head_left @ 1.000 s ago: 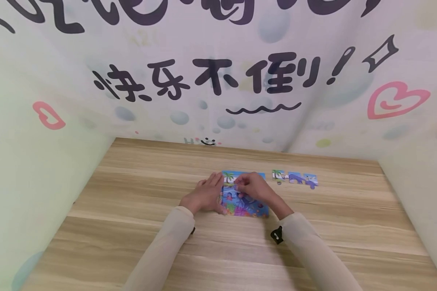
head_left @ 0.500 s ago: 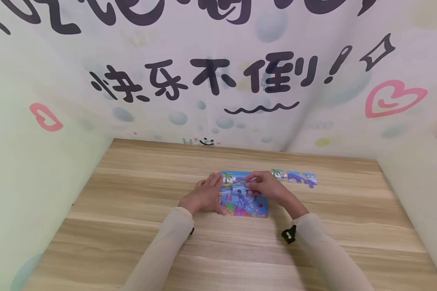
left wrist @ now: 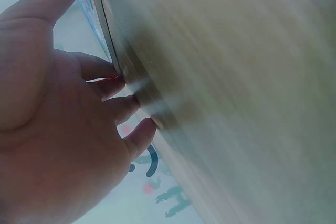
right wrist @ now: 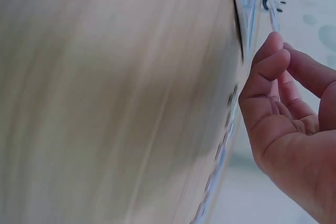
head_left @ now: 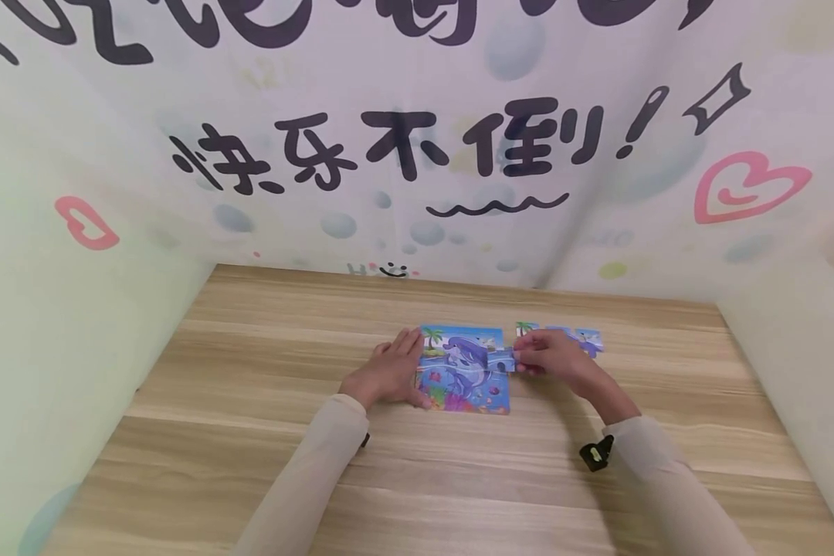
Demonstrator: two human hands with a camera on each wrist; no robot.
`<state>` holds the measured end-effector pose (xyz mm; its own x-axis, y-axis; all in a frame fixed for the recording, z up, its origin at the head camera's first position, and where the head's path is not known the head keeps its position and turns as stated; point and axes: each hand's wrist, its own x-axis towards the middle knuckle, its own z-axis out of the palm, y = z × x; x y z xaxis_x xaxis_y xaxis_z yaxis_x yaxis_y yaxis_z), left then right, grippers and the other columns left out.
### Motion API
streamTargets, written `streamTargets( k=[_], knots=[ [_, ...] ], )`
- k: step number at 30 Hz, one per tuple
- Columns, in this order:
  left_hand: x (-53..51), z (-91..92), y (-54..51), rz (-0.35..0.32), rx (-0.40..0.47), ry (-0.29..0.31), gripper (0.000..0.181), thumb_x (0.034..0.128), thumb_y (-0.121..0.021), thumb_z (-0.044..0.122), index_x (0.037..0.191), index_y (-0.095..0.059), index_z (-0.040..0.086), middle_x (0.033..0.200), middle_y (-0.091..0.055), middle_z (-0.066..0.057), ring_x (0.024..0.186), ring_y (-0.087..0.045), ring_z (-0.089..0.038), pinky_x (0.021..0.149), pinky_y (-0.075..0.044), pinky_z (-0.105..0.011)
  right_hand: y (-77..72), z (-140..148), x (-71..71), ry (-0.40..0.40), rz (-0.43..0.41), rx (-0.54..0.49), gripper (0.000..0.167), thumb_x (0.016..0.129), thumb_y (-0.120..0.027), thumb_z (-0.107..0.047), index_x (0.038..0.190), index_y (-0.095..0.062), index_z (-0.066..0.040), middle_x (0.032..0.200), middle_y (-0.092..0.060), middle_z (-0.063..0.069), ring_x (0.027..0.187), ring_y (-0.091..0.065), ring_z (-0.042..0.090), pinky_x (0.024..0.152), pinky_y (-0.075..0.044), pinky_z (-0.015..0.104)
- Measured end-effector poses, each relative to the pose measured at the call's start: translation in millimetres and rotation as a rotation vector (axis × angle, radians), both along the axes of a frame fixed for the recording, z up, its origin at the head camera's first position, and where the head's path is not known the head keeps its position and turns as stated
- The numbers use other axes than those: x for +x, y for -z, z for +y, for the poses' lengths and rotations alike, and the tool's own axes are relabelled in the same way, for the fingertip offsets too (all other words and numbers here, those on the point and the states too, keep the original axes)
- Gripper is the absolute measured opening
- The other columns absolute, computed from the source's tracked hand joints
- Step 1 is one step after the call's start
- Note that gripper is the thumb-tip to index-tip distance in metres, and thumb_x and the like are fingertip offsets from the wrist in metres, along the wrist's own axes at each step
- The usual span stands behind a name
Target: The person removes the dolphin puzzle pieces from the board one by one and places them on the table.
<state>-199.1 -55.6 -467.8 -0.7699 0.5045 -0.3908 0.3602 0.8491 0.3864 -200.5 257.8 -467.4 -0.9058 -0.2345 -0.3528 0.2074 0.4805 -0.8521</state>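
A jigsaw puzzle board with a purple dolphin, a palm tree and a colourful seabed lies on the table. My left hand rests along the board's left edge, fingers extended; in the left wrist view the thumb and fingertips touch the edge. My right hand pinches a blue puzzle piece between thumb and fingers, over the board's right side. Edge-on in the right wrist view, that piece stands up from the fingertips, raised off the table.
Several loose puzzle pieces lie in a row behind and right of the board, partly hidden by the right hand. The wooden table ends at a printed cloth wall at the back, with pale walls at both sides.
My right hand has moved rightward with the puzzle piece, from over the board's middle to its right edge, uncovering the dolphin picture. The left hand has stayed at the board's left edge.
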Motion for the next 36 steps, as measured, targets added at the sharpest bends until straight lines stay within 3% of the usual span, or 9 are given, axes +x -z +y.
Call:
streamTargets(
  k=[10, 19, 36],
  knots=[
    [-1.2, -0.5, 0.9, -0.003, 0.000, -0.004, 0.116, 0.0799, -0.078, 0.052, 0.160, -0.007, 0.005, 0.168, 0.000, -0.009, 0.155, 0.004, -0.026, 0.123, -0.008, -0.049, 0.3, 25, 10.0, 0.063, -0.024, 0.051, 0.017, 0.098, -0.061, -0.010, 0.106, -0.064, 0.004, 0.084, -0.069, 0.006, 0.074, -0.059, 0.014, 0.066, -0.053, 0.025],
    [-0.2, 0.2, -1.7, -0.005, -0.003, -0.002, 0.115, 0.0802, -0.077, 0.053, 0.160, -0.009, 0.006, 0.168, -0.001, -0.009, 0.155, 0.003, -0.026, 0.123, -0.008, -0.049, -4.0, 33, 9.7, 0.096, -0.041, 0.080, 0.019, 0.097, -0.063, -0.011, 0.107, -0.063, 0.006, 0.084, -0.068, 0.005, 0.074, -0.059, 0.012, 0.067, -0.054, 0.024],
    [0.4, -0.1, -0.9, 0.002, 0.002, -0.003, 0.115, 0.0801, -0.077, 0.053, 0.160, -0.009, 0.005, 0.168, -0.002, -0.009, 0.155, 0.002, -0.026, 0.123, -0.009, -0.049, 2.2, 26, 9.0, 0.025, 0.143, 0.377, 0.012, 0.092, -0.070, -0.011, 0.097, -0.067, -0.001, 0.091, -0.064, 0.011, 0.074, -0.056, 0.018, 0.062, -0.051, 0.028]
  ],
)
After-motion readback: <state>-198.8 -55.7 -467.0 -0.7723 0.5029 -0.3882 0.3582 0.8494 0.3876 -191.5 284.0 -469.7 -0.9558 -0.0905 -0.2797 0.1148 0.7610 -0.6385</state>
